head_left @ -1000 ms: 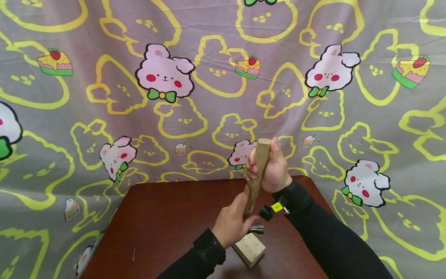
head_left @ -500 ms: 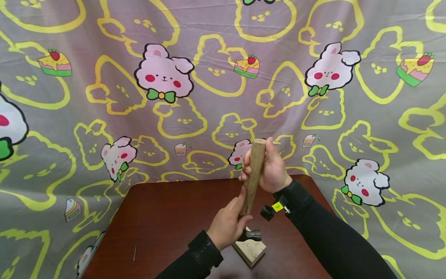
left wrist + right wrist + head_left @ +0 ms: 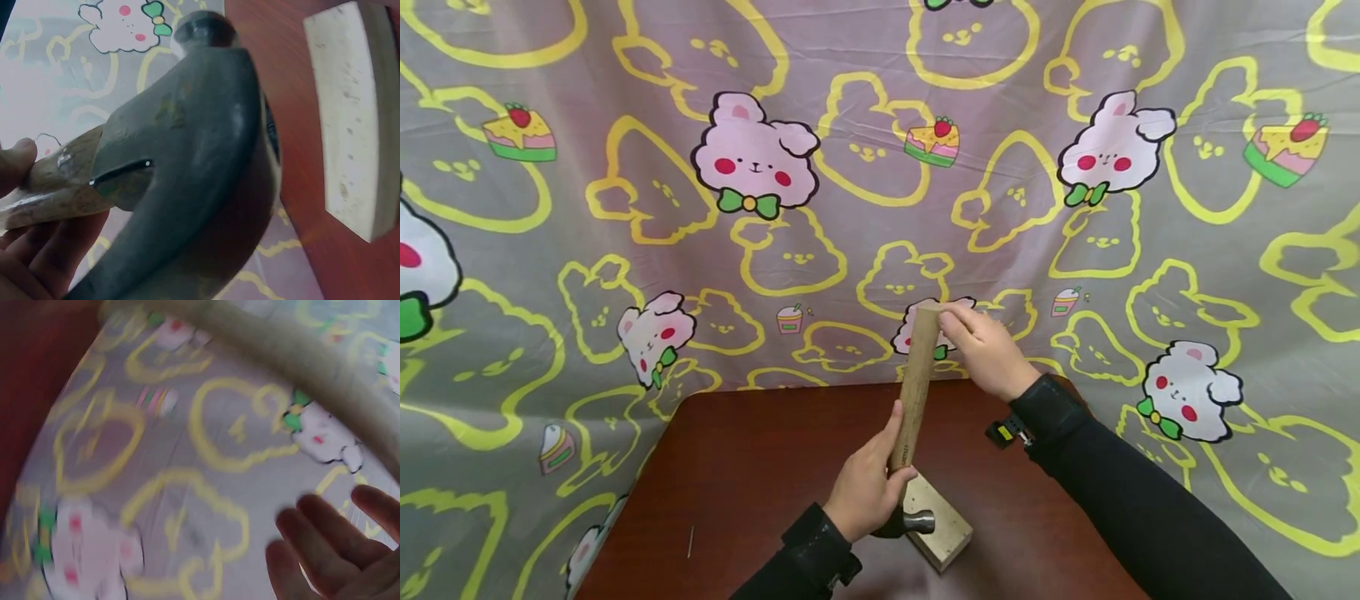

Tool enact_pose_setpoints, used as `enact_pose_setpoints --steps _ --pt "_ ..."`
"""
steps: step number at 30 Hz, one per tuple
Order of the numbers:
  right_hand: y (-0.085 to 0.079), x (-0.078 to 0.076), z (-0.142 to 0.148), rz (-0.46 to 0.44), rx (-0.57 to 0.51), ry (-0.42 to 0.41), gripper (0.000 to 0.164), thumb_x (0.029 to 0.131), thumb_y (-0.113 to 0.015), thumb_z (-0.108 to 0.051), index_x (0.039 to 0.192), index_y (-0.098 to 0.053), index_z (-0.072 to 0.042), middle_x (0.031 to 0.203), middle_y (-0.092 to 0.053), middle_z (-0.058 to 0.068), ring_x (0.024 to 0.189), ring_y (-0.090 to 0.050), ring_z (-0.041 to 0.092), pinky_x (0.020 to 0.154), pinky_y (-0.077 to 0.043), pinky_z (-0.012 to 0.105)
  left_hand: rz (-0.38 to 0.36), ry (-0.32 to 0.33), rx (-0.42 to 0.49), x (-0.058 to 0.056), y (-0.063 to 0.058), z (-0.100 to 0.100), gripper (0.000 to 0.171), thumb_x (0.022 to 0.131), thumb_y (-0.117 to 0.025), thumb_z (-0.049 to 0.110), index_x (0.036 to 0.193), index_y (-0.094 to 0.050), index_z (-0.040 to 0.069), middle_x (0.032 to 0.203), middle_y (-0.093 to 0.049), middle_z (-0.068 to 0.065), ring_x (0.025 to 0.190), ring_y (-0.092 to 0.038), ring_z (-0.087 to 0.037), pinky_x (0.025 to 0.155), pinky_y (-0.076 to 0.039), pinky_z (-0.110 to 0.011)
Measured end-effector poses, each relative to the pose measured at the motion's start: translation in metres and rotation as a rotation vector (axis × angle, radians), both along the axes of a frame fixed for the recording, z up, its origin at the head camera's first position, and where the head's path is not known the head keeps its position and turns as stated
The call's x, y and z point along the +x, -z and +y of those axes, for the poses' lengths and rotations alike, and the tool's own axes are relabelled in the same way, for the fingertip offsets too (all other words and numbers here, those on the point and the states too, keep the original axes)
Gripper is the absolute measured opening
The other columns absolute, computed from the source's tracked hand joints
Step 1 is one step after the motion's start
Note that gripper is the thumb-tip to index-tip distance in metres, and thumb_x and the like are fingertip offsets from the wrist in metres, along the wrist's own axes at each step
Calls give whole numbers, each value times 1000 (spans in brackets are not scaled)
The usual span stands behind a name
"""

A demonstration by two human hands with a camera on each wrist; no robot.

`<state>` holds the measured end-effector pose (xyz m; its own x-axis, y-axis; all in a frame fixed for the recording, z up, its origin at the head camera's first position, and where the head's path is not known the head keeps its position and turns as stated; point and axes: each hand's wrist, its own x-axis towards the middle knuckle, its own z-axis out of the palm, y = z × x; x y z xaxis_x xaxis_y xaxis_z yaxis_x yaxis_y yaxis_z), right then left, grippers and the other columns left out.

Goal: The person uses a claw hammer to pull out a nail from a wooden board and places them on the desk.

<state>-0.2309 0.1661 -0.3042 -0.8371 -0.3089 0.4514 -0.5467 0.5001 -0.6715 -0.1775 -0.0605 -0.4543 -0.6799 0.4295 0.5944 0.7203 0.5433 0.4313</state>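
Note:
A claw hammer (image 3: 916,392) stands tilted, its wooden handle up and its dark metal head low. My left hand (image 3: 861,492) grips the handle just above the head; in the left wrist view the claw head (image 3: 187,125) fills the middle, with thumb and fingers about the wood. My right hand (image 3: 992,350) is beside the handle's top end. Seen from the right wrist, its fingers (image 3: 331,544) are loosely bent and apart from the handle (image 3: 300,362). Behind the hammer head a pale wooden block (image 3: 946,537) lies on the table.
A thin nail (image 3: 690,542) lies on the left part of the reddish-brown table (image 3: 760,467). A patterned cloth (image 3: 865,200) with rabbits hangs behind the table and along its sides.
The hammer has moved left and lower in my left hand, uncovering more of the block. My right hand, which gripped the upper handle, has let go of it.

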Motion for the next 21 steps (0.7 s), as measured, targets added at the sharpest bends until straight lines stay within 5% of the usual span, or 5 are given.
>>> enact_pose_setpoints --steps 3,8,14,21 --pt "12 -11 13 111 207 150 59 107 -41 -48 153 -45 -12 150 -48 18 135 -48 37 107 -39 58 -48 -36 11 1 6 -13 103 85 -81 14 164 -14 18 137 -60 -20 105 -66 -24 79 -55 -37" --pt "32 -39 40 239 385 331 66 103 -49 -46 158 -34 -12 162 -25 25 149 -22 45 112 -18 68 -158 -93 44 4 22 -38 108 84 -81 8 164 -11 20 132 -61 -23 101 -66 -25 76 -54 -34" --pt "52 -63 76 208 458 502 70 102 -48 -49 162 -25 -21 166 -8 24 152 -5 48 110 -6 72 -268 -149 54 7 45 -69 106 82 -82 9 163 -14 15 122 -66 -22 88 -64 -18 69 -52 -29" --pt "77 -72 114 164 579 604 74 102 -51 -49 163 -17 -25 168 7 20 151 5 50 106 -1 78 -453 -204 63 11 70 -101 109 83 -82 8 164 -10 22 104 -69 -19 75 -61 -10 59 -49 -25"
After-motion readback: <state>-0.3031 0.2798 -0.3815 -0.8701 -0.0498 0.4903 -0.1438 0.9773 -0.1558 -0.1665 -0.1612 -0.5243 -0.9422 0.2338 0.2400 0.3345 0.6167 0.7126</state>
